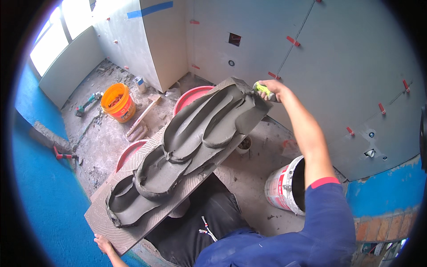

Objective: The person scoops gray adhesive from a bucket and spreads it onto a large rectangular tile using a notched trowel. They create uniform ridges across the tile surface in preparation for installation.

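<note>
A large tile (100,209) with a ridged back lies slantwise in front of me, from lower left to upper right. Thick grey mortar (160,171) covers much of it in long, overlapping smears. My left hand (103,244) grips the tile's edge at its near left corner. At the far right end, my right hand (272,89) is closed round the yellow-green handle of a trowel (263,91). The trowel's blade is mostly hidden at the mortar's end. Pink round rims (189,99) show beneath the tile's far side.
An orange bucket (119,104) with reddish pieces stands at the back left, beside a green power tool (89,104). A white bucket (284,187) is near my right arm. Large grey tiles with red clips (293,41) cover the wall ahead. Rubble lies on the floor.
</note>
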Available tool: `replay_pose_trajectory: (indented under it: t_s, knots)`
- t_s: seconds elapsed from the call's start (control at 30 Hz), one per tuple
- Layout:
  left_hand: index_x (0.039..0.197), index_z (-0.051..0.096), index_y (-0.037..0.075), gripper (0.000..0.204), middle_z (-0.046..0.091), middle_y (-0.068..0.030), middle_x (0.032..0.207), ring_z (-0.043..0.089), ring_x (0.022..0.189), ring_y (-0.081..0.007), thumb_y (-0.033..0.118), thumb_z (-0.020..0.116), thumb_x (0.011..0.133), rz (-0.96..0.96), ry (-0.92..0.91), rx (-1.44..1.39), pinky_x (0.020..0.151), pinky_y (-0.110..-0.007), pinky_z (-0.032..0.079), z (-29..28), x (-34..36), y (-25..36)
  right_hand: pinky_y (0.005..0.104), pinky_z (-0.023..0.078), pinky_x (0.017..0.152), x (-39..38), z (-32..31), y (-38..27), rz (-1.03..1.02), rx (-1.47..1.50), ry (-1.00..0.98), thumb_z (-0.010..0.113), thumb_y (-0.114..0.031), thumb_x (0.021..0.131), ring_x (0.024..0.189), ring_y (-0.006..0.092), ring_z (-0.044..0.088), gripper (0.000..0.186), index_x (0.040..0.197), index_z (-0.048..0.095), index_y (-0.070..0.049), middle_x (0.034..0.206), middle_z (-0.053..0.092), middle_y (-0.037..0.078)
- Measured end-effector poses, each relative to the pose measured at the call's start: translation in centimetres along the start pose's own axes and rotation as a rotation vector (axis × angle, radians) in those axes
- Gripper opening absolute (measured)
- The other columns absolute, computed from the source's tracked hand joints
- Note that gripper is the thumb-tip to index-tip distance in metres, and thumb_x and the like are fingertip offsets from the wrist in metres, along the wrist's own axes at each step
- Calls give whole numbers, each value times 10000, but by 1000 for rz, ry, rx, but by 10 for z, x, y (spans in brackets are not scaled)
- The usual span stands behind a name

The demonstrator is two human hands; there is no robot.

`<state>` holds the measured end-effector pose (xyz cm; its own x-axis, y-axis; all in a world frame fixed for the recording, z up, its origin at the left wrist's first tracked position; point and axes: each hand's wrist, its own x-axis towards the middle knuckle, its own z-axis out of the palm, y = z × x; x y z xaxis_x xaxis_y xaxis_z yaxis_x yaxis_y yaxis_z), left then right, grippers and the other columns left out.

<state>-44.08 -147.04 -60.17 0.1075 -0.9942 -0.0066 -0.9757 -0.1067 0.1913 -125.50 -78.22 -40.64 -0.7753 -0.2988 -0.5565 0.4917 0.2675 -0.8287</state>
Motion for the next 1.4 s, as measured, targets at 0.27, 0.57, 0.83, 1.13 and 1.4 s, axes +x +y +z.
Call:
replay_pose_trajectory:
  t_s: [0.27, 0.57, 0.83, 1.13, 1.4]
  knots:
    - [1328, 552, 4, 769, 626, -317, 1273, 568, 1198, -519, 623, 196, 1042, -21, -42, -15, 1015, -585, 439, 0, -11, 2, 358, 481, 420, 16, -32, 29, -69, -403, 480, 516, -297, 1015, 450, 214, 577, 350, 888, 661, -6, 533, 542, 81]
    - [1298, 587, -2, 751, 630, -313, 1263, 569, 1182, -525, 590, 194, 1054, 3, -21, -3, 1000, -580, 450, -6, 9, -11, 218, 423, 442, -138, -2, 37, 28, -48, 138, 515, -424, 1058, 534, 67, 508, 410, 1089, 587, -21, 769, 561, 19]
    - [1394, 557, 45, 754, 606, -281, 1341, 540, 1250, -509, 601, 186, 1044, -40, -71, 5, 1052, -575, 422, -4, 12, -11, 204, 371, 433, -205, 107, 82, 386, 109, -188, 419, -484, 1075, 530, 48, 422, 486, 1219, 541, -36, 771, 507, -13]
    - [1420, 549, 62, 771, 589, -268, 1375, 523, 1287, -486, 618, 177, 1037, -66, -131, 15, 1077, -551, 409, -2, 10, -9, 349, 549, 601, -245, 213, 90, -115, -889, -306, 598, -478, 1003, 602, 203, 646, 436, 1108, 661, -59, 775, 670, 96]
    - [1436, 538, 77, 784, 578, -251, 1402, 507, 1309, -483, 643, 183, 1025, -42, -112, -25, 1085, -550, 401, 9, 19, -23, 443, 536, 605, -154, 31, 99, -349, -1128, 478, 480, -652, 983, 682, 302, 677, 649, 1090, 593, -22, 816, 685, 168]
